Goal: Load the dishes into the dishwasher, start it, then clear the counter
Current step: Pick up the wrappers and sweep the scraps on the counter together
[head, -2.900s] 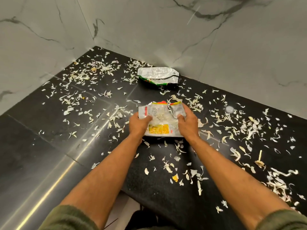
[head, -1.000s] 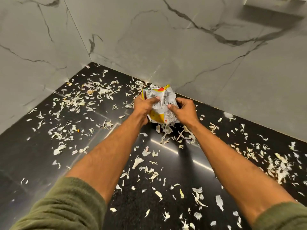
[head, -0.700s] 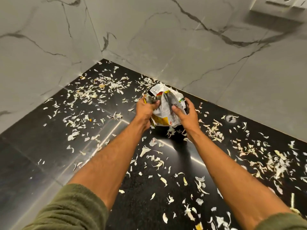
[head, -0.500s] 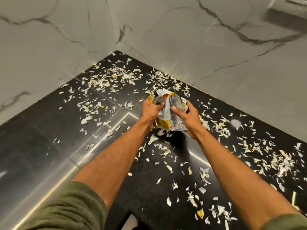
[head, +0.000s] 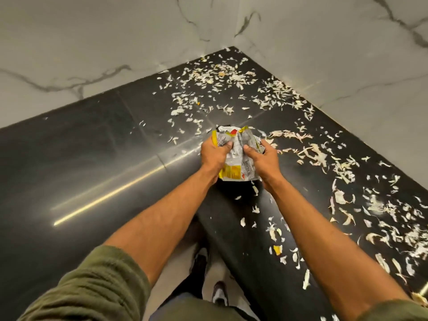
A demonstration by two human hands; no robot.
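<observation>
A: Step shown?
B: Clearing the surface (head: 115, 147): left hand (head: 214, 156) and right hand (head: 261, 159) both clutch the crumpled wrapper (head: 232, 173) between them. Next, likely: bin it, then gather peelings (head: 342, 167) right of the hands

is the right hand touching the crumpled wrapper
Touching. The head view shows the right hand with thumb and fingers curled round the crumpled wrapper.

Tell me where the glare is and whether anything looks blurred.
Head view: a long bright glare streak crosses the black counter left of the wrapper, which looks fairly sharp at centre; head view again, the peel scraps near the right edge look smeared.
</observation>
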